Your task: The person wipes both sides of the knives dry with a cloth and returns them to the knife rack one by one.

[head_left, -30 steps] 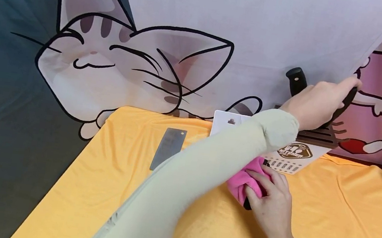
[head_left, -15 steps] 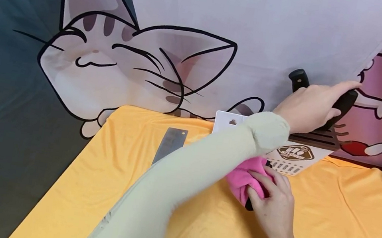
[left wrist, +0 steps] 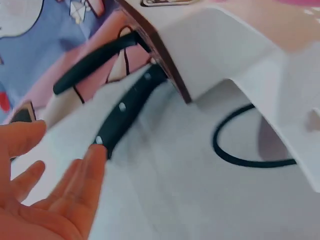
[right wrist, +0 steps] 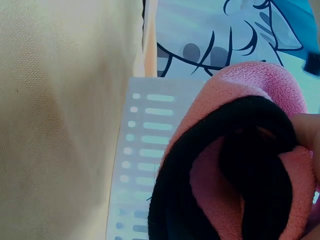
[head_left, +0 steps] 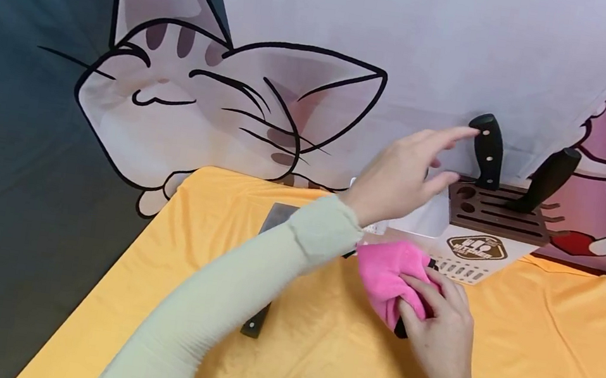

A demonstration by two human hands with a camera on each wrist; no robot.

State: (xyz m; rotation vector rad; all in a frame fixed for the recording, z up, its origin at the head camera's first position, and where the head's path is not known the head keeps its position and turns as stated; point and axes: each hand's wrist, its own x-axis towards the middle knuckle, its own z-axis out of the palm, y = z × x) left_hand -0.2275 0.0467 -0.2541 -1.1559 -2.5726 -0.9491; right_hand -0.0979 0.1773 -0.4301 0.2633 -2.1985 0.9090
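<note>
My left hand (head_left: 405, 174) is spread, its fingers apart with nothing held. Its index fingertip is at the end of an upright black knife handle (head_left: 488, 153); whether they touch I cannot tell. That handle stands in the brown slotted top of a white knife block (head_left: 475, 253), and a second black handle (head_left: 548, 180) leans to the right in another slot. In the left wrist view the open left hand (left wrist: 55, 190) lies beside both handles. My right hand (head_left: 441, 335) grips a bunched pink cloth (head_left: 391, 277) with black edging, in front of the block. Its folds fill the right wrist view.
Under my left forearm lies a flat knife, its grey blade (head_left: 279, 214) behind the sleeve and its black handle (head_left: 255, 323) in front. A yellow cloth (head_left: 315, 357) covers the table. A cartoon-cat curtain (head_left: 188, 97) hangs close behind.
My left hand has come off the right-hand knife handle and moved left, leaving it standing in the block. The right hand keeps its grip on the pink cloth.
</note>
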